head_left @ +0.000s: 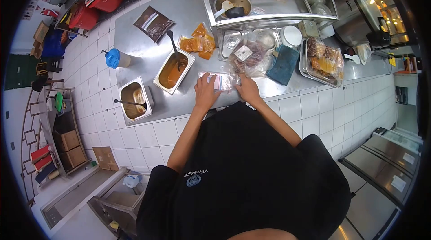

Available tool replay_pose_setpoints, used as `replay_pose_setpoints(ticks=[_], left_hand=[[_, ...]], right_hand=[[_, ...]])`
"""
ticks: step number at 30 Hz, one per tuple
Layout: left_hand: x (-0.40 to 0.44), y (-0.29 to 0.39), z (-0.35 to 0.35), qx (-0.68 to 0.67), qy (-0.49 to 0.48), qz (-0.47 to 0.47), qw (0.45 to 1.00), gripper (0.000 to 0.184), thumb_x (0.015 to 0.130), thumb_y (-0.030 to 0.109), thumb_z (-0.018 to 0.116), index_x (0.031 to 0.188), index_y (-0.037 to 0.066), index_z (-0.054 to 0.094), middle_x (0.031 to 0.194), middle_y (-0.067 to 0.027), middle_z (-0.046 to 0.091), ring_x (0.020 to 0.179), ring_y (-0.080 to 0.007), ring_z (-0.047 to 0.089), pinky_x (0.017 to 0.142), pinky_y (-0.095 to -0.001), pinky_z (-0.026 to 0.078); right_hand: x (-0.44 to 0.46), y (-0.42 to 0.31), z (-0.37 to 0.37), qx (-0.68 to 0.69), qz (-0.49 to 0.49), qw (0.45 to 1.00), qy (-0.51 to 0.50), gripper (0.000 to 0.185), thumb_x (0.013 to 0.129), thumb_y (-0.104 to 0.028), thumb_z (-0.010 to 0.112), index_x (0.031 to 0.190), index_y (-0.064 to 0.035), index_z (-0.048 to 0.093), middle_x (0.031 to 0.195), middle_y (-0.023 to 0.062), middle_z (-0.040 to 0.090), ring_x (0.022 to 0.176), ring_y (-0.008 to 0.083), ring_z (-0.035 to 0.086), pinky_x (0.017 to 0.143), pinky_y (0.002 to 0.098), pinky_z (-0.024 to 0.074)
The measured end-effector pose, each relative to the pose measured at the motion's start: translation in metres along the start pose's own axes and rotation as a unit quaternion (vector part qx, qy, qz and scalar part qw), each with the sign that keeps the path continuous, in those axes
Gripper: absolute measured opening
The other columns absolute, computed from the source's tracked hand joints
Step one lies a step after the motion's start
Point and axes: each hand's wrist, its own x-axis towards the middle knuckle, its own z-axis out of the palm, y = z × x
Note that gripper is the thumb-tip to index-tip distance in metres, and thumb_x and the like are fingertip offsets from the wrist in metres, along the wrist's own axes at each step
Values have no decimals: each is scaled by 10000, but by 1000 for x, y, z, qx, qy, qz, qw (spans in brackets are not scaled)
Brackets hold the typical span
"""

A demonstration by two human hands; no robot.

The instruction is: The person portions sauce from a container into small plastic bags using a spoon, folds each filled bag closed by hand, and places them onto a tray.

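Observation:
On the steel counter (pixel 152 71), near its front edge, lies a small clear packet (pixel 220 81) with pink and white print. My left hand (pixel 206 91) rests on its left part, fingers bent; whether they grip it is hidden. At the packet's right end my right hand (pixel 247 88) touches clear plastic with curled fingers. Just beyond it sits a plastic bag of dark reddish food (pixel 249 56) with a white label. Right of that lies a dark blue-green cloth (pixel 283 65). A steel pan of orange sauce (pixel 171 74) with a black ladle stands left of my left hand.
Farther left are a second sauce pan (pixel 134 101), a blue-lidded bottle (pixel 113 58) and a dark brown bag (pixel 153 23). Orange packets (pixel 197 42) lie behind. A tray of bagged food (pixel 324 62) is at right. A steel rack (pixel 274 19) stands along the back.

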Motion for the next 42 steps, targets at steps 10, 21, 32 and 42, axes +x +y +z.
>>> replay_pose_setpoints(ticks=[10,21,32,42], left_hand=[[-4,-3,-5,-117,9,50,992,493,775,197,767,1221,69,598,1271,-137,497,1164,-357,478,973,-459,418],[-4,-16,-10,-290,-61,30,955,391,851,208,724,1176,26,605,1136,-134,591,981,-258,614,844,-357,506],[4,-14,-17,-708,-206,-209,642,330,957,198,647,1224,29,552,1081,-84,661,979,-166,651,847,-318,558],[-6,-24,-61,-644,-84,-96,754,187,939,142,651,1029,-21,670,978,-83,695,885,-129,664,719,-277,588]], right_hand=[[-8,9,21,5,30,998,59,255,862,-189,679,1028,-12,603,943,212,599,947,412,574,823,473,463],[-6,5,19,30,120,985,120,168,871,-135,644,973,-5,611,824,169,638,858,359,629,779,445,489],[-34,-83,-21,539,161,823,80,144,961,-131,609,1029,-52,510,897,72,649,794,168,683,609,262,522],[-31,-157,-30,-62,-16,922,381,278,834,-82,690,1027,21,519,938,175,600,887,314,607,742,399,475]])
